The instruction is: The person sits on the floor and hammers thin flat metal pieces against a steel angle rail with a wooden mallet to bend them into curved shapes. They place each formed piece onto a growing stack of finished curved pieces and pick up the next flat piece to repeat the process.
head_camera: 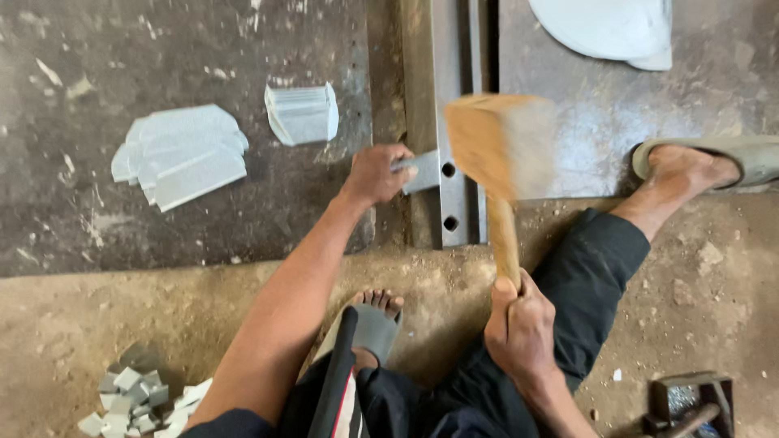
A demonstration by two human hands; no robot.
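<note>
Right hand [521, 328] wrapped tight round the handle of a wooden mallet [499, 146], fist low on the shaft, near its end, prob for more swing; the mallet head is blurred above the steel rail [454, 122], so it's moving, can't tell if up or down. Left hand [375, 174] pinches a small grey sheet-metal piece [422, 170], fingers closed on its near edge, far end lying across the rail right by two bolt holes, seemingly so the rail's edge backs the metal where the mallet head comes over it, and the fingers stay clear of the strike zone. Person sits low on the dirt floor, one sandalled foot [375, 316] tucked in close, the other foot [690, 166] out to the right on the steel plate [649, 122], legs either side of the rail. Off to the left on the dark floor plate: a fanned stack of flat grey blanks [182, 154] and a smaller stack of pieces [302, 113], both within arm's reach of the left hand. Bottom left, a heap of small cut bits [134, 401]. Top right, a pale curved sheet [608, 28].
</note>
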